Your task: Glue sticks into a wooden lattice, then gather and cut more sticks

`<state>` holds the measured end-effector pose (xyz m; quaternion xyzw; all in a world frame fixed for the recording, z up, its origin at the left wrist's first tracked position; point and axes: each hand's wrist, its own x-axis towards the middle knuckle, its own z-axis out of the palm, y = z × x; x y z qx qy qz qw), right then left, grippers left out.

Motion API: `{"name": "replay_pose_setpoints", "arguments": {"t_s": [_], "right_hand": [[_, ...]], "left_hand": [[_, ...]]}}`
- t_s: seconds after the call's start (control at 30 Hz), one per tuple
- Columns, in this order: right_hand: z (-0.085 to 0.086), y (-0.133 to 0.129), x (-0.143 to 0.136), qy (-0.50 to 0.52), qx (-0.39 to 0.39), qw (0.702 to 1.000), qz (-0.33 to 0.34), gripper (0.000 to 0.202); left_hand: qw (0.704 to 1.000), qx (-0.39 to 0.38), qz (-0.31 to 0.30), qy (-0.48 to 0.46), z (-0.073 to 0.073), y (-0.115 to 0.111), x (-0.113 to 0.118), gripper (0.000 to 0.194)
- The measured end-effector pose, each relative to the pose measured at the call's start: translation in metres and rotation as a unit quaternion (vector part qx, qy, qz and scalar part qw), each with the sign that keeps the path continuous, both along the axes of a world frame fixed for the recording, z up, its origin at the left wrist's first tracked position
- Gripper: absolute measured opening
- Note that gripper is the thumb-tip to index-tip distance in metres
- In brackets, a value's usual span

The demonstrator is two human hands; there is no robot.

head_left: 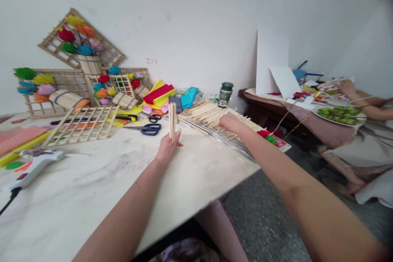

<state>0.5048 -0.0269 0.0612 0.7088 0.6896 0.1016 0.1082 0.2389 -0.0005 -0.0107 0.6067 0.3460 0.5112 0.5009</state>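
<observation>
My left hand [169,146] is closed around a small upright bundle of pale wooden sticks [172,119] above the white marbled tabletop [196,172]. Over to the right, my right hand [230,123] reaches onto a wide pile of loose sticks [205,114]. Its fingers are bent together down at the sticks, and what they pinch is too small to make out. The pile lies on clear plastic along the table's right edge.
Blue-handled scissors [150,129], a stick lattice [82,126] and a white glue gun [33,168] lie leftward. Stick frames with paper flowers [81,37] stand by the wall. A green-lidded bottle [225,94] is behind the pile. Another person's hand [346,88] is at the right-hand table.
</observation>
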Motion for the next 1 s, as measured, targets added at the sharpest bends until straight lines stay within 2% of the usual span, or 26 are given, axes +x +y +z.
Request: {"name": "replay_pose_setpoints", "arguments": {"t_s": [0.3,0.6,1.0], "right_hand": [[0.005,0.001,-0.001,0.0,-0.013,1.0,0.022,0.027],[0.008,0.001,0.004,0.011,-0.016,1.0,0.016,0.028],[-0.01,0.018,0.026,0.035,0.0,0.999,-0.016,0.034]], "left_hand": [[1.0,-0.001,-0.002,0.013,0.001,-0.001,0.0,0.045],[0.999,0.007,-0.001,0.031,-0.005,0.004,-0.001,0.044],[1.0,0.006,-0.002,0.021,-0.004,0.002,0.0,0.043]]}}
